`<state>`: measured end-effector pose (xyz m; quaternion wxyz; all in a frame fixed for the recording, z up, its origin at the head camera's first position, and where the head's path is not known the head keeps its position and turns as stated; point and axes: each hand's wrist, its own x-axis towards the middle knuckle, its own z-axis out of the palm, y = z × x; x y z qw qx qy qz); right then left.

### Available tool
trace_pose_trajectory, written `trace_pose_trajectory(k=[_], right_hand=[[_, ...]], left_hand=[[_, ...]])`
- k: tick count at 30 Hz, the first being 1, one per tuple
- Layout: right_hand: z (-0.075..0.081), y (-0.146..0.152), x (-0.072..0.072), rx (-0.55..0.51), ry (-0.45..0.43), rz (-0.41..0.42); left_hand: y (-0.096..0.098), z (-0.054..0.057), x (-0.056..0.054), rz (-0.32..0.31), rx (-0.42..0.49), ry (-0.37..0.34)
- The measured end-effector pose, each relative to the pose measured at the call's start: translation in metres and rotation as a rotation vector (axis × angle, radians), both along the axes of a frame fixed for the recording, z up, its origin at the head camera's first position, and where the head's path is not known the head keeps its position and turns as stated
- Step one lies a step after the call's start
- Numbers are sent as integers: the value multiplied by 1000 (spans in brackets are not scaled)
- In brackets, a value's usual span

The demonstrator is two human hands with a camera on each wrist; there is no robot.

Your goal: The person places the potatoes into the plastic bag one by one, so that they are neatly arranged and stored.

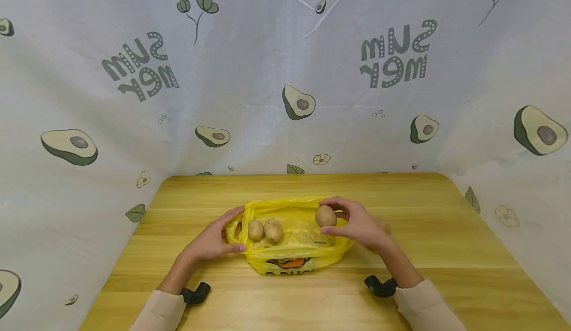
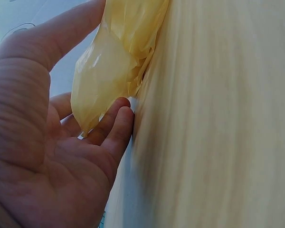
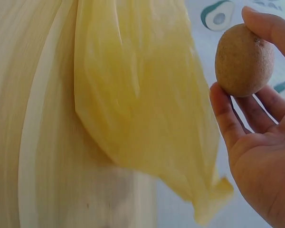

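Observation:
A yellow plastic bag (image 1: 296, 264) lies on the table with its mouth spread wide, a dark and orange print on its front. Inside, at its left end, two potatoes, a smaller one (image 1: 256, 230) and a larger one (image 1: 273, 231), sit side by side. My right hand (image 1: 357, 224) pinches another potato (image 1: 325, 216) between thumb and fingers over the bag's right part; the right wrist view shows this potato (image 3: 244, 60) clear of the bag's side. Around the bag's left end my left hand (image 1: 209, 239) is spread, thumb at the front rim and fingers at the back.
A wooden table (image 1: 446, 251) carries everything. Behind the right wrist a blurred brownish thing (image 1: 383, 224) shows in part. A white curtain (image 1: 250, 73) printed with avocados surrounds the table at the back and sides. Dark bands sit on both wrists.

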<state>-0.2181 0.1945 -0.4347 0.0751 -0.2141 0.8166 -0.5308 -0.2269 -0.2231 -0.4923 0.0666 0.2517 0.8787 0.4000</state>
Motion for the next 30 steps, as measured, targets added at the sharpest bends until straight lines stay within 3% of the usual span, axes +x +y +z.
trace_pose_trajectory(k=[9,30], right_hand=[[-3,-25,-6,19,10,41],[-32,-67,-11,101,4,110]], left_hand=[[-1,0,0,-3,0,5],[-3,0,2,-9,5,-1]])
